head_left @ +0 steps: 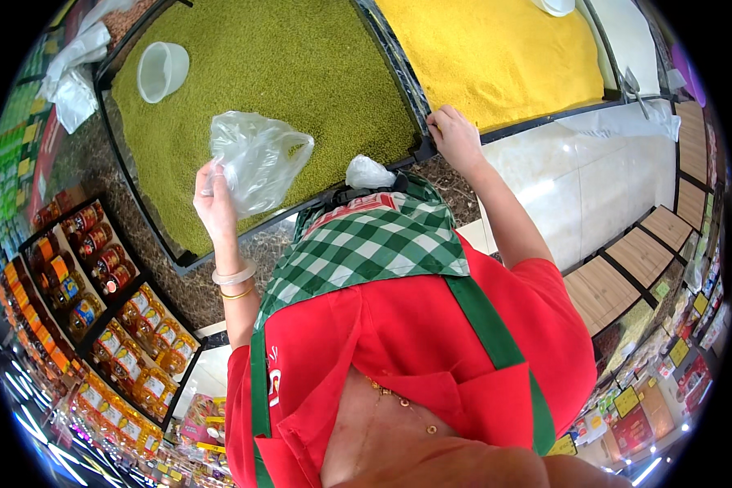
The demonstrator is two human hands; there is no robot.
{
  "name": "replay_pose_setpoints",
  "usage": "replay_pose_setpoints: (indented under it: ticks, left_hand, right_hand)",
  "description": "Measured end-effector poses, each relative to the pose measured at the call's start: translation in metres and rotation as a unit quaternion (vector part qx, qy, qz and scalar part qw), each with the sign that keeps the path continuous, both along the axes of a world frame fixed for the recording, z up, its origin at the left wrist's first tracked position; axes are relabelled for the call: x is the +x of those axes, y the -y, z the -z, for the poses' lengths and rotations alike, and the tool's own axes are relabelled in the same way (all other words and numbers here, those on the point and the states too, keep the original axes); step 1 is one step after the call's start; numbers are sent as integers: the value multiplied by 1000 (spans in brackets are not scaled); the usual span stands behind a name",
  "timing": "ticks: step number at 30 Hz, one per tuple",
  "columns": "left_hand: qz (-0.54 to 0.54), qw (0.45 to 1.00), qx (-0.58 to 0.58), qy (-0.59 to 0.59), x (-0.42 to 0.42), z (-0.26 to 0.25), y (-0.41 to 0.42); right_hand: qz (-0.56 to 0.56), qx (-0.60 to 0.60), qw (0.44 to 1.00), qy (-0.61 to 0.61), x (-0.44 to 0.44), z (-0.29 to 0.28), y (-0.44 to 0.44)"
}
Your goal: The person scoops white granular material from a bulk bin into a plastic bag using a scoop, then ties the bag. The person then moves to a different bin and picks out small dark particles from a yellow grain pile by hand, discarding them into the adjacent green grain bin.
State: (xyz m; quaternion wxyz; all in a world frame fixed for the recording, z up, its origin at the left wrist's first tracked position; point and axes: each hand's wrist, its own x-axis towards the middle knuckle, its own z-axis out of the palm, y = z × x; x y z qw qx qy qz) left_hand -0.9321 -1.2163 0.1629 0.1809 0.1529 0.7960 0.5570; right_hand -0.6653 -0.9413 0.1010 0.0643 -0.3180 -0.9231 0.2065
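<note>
My left hand pinches a crumpled clear plastic bag above a bin of green mung beans. My right hand is at the corner where the divider meets the bin of yellow grain, its fingers curled at the black edge; whether they hold anything small cannot be told. A translucent plastic tub lies tilted on the beans at the upper left. A small white plastic bundle sits at the waist of the green checked apron.
Plastic bags hang at the left bin corner. A metal scoop rests at the right by a bin of white grain. Shelves of bottled oil stand lower left; wooden-topped compartments curve along the right.
</note>
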Motion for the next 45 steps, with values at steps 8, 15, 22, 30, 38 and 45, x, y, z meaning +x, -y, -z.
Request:
replay_pose_setpoints:
  ticks: [8, 15, 22, 30, 38, 45]
  left_hand:
    - [-21, 999, 33, -2, 15, 0, -3]
    - [-32, 999, 34, -2, 9, -3, 5]
    - [-51, 997, 55, -13, 11, 1, 10]
    - [-61, 997, 49, -1, 9, -2, 13]
    - [-43, 998, 49, -10, 9, -4, 5]
    - [-54, 998, 39, -12, 10, -2, 9]
  right_hand:
    - [72, -37, 995, -55, -13, 22, -48]
    - [11, 80, 997, 4, -35, 56, -54]
    - [82, -4, 996, -40, -20, 59, -66]
    - [179, -114, 976, -42, -14, 18, -78]
    - [72, -138, 985, -77, -32, 15, -68]
    - [47, 26, 998, 23, -17, 50, -57]
